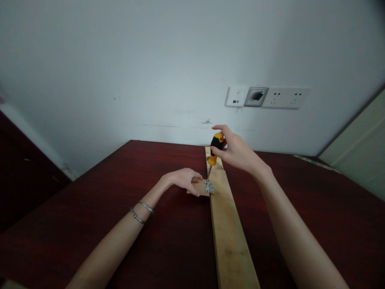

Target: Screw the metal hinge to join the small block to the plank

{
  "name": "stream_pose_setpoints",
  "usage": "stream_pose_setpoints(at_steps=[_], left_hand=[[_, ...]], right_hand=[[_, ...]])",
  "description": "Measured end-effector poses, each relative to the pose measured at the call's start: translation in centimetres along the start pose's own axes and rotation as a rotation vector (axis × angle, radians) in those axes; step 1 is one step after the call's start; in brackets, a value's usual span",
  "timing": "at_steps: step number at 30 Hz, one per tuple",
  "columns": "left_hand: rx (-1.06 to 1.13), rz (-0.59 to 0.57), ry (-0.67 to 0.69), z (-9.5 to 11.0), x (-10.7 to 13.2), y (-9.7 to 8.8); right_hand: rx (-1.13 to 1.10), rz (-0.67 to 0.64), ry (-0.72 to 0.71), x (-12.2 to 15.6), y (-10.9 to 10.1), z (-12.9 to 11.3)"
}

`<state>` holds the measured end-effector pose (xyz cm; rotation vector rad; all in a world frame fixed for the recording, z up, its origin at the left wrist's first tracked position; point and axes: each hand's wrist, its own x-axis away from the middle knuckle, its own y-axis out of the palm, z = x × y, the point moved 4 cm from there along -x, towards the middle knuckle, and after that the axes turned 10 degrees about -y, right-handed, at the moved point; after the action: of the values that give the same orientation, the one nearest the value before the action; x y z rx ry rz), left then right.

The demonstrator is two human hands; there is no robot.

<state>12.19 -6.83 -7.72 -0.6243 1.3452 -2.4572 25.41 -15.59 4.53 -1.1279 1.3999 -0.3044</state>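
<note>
My right hand (233, 148) grips the yellow and black handle of a screwdriver (212, 160), its index finger raised off the handle. The screwdriver leans slightly, and its tip meets a small metal hinge (209, 187). One leaf of that hinge lies on a long wooden plank (227, 216), the other on a short wooden block (200, 187) butted against the plank's left side. My left hand (185, 178) is closed around the block's left end, thumb on the near side and fingers on the far side. Whether a screw sits under the tip is too small to tell.
Plank and block rest on a dark red tabletop (168, 241). Behind it rises a white wall with socket plates (284, 98) at the right. A thin greenish strip (315, 162) lies by the table's back right edge, near a pale panel (357, 148).
</note>
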Motion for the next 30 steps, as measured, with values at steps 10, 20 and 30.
stream_pose_setpoints(at_steps=[10, 20, 30], left_hand=[[-0.016, -0.001, -0.004, 0.14, 0.01, -0.06], [0.007, -0.005, 0.002, -0.4, -0.27, 0.22], [-0.025, 0.017, 0.015, -0.31, -0.29, 0.08]], right_hand=[[0.156, -0.002, -0.013, -0.11, 0.57, 0.16], [0.061, -0.057, -0.012, 0.04, 0.15, -0.3], [0.043, -0.063, -0.013, 0.04, 0.15, -0.16]])
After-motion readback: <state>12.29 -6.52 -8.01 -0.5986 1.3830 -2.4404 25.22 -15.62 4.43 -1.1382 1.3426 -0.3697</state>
